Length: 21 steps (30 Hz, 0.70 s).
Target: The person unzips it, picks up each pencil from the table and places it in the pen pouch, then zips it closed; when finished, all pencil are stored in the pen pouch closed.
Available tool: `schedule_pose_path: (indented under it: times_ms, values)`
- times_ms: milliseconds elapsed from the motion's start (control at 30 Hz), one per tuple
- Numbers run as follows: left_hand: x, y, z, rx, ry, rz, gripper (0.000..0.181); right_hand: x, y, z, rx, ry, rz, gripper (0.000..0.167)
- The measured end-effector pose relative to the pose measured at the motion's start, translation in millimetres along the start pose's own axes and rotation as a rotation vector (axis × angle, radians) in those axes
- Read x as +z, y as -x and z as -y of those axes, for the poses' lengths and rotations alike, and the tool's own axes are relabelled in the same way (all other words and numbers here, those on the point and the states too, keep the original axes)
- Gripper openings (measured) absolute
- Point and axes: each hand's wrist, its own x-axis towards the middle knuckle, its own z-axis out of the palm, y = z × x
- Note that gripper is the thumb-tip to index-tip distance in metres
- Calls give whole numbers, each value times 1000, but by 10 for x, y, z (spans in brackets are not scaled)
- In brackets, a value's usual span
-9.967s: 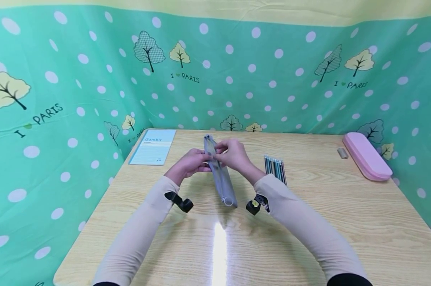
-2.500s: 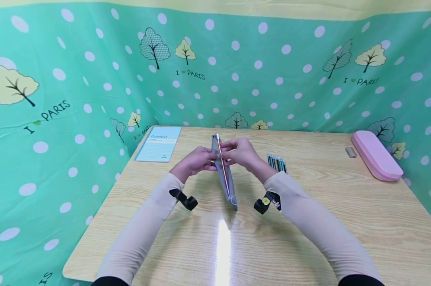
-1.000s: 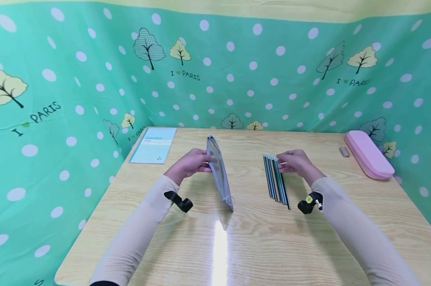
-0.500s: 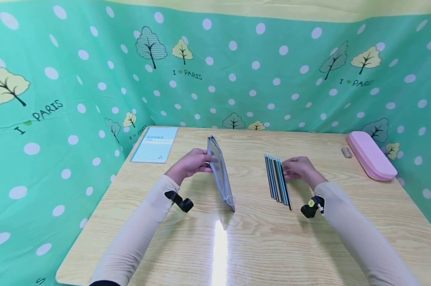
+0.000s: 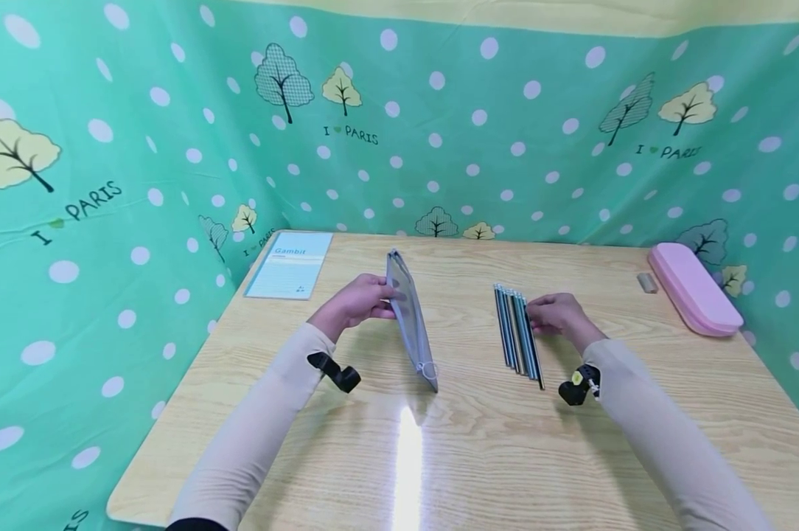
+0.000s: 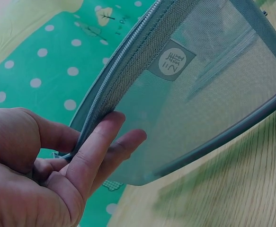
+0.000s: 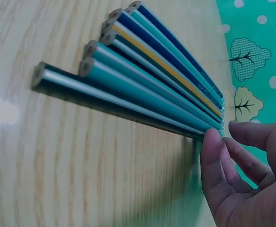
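My left hand holds a grey mesh zip pouch on edge above the table, pinched by its zipped rim. In the left wrist view the pouch shows its zip and a small round label; the fingers lie along the mesh. A row of unsharpened pencils lies to the right of the pouch. At their far end is my right hand. The right wrist view shows a fingertip touching the end of the outermost dark pencil, with the thumb held apart from it.
A light blue notebook lies at the back left of the wooden table. Toward the back right are a small grey eraser and a pink pencil case. A green patterned cloth hangs behind.
Earlier both hands were at the pouch, with a reddish pencil at its opening 2.5 s ago. My right hand has since gone right to the pencil row, then shifted to its outer side.
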Motion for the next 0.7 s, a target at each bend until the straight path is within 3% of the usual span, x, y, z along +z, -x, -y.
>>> schedule_pose_path:
  times_ms: [267, 700]
  values:
    - [0, -8, -5, -8, -10, -7, 39, 37, -50, -38, 1, 68, -53, 38]
    - [5, -53, 20, 1, 22, -10, 39, 35, -36, -43, -19, 102, -59, 41]
